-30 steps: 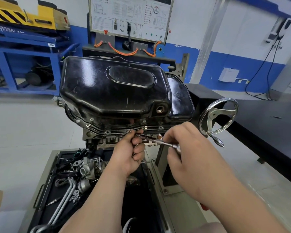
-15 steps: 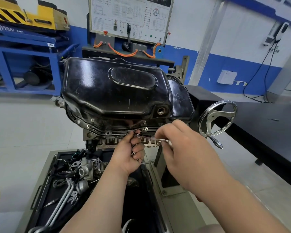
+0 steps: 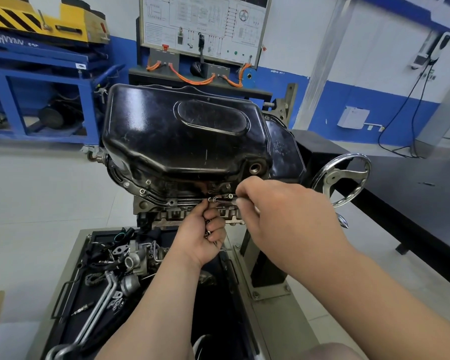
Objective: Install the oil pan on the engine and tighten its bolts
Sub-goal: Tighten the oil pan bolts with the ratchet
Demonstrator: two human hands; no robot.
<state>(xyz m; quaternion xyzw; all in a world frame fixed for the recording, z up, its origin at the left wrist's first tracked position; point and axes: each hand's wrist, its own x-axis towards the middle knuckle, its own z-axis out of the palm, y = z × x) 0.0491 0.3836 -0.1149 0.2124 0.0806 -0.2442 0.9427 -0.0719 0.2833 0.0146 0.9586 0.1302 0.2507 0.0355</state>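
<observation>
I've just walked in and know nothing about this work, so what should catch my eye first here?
A big glossy black metal oil pan dominates the centre, sitting atop the engine. At its near flange the left hand pinches a small silver bolt while the right hand holds a slim metal tool to it. A shiny chrome handwheel stands to the right.

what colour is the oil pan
Glossy black with light scuffs; the oil pan shows clearly in the head view.

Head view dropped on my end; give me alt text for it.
A thin tool is held at the near flange of the black oil pan: the right hand grips its shaft, the left hand pinches its tip. A parts tray lies below.
</observation>
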